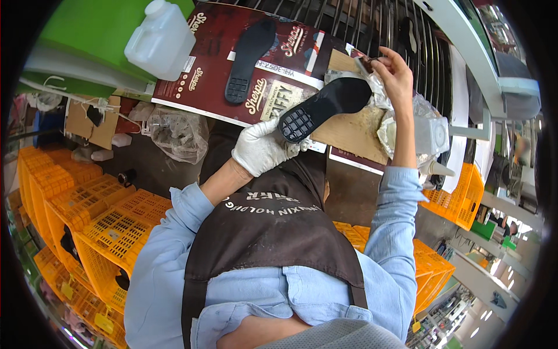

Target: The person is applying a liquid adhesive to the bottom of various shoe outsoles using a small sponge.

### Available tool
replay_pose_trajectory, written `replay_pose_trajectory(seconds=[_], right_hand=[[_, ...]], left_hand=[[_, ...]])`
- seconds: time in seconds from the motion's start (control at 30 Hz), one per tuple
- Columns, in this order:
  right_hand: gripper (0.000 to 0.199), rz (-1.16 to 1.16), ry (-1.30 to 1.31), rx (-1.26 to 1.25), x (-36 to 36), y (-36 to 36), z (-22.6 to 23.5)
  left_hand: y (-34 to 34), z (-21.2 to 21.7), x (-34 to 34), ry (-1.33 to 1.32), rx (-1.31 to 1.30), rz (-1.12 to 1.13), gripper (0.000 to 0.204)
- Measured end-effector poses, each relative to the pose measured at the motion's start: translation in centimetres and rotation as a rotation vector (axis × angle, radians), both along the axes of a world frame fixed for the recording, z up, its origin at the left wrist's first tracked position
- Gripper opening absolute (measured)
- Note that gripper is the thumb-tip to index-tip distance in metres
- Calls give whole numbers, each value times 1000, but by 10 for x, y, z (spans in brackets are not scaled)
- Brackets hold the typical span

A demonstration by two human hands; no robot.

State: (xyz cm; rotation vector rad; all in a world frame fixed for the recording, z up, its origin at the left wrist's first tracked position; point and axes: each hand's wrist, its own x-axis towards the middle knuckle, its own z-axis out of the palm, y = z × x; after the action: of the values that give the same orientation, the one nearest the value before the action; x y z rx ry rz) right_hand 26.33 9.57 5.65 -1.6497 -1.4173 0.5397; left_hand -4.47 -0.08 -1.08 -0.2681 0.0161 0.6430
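In my left hand [258, 145], which wears a white glove, is a black shoe sole [325, 109]. The fingers grip it under its heel end, where a block-patterned pad shows, and the toe points up and right. My bare right hand [395, 72] is raised beyond the toe, with thumb and forefinger pinched together. A small dark, thin thing [367, 63] is at those fingertips, too unclear to name. Just below it is crumpled clear and white wrapping [379, 93]. A second black sole [251, 58] lies flat on the dark red printed cardboard [209, 46] to the left.
A white plastic jug [160, 41] stands at the cardboard's far left corner. Stained brown board [354, 136] lies under the held sole. Metal rollers [427, 52] run behind. A translucent bottle [431, 135] is at right. Orange crates [119, 224] flank me, and a plastic bag [177, 132] sits left.
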Motion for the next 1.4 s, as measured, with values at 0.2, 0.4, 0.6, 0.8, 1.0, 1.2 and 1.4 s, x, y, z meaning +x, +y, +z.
replay_pose_trajectory(seconds=[0.2, 0.4, 0.6, 0.8, 1.0, 1.2, 1.4], right_hand=[[38, 592, 44, -171, -26, -5, 4], [38, 571, 209, -304, -46, -9, 18], [36, 377, 128, -86, -54, -3, 17], [37, 511, 24, -105, -52, 0, 4], [39, 384, 287, -94, -15, 7, 6], [43, 143, -126, 64, -9, 14, -12], [40, 197, 307, 70, -7, 2, 1]], left_hand=[[1, 0, 2, -3, 68, 15, 50], [-1, -4, 2, 1, -8, 41, 52], [0, -5, 3, 10, 53, 30, 52], [-1, -2, 4, 18, 78, 28, 51], [-1, 0, -1, 9, 79, 12, 52], [-1, 5, 0, 33, 184, 16, 53], [-1, 5, -5, 30, 150, 8, 56]])
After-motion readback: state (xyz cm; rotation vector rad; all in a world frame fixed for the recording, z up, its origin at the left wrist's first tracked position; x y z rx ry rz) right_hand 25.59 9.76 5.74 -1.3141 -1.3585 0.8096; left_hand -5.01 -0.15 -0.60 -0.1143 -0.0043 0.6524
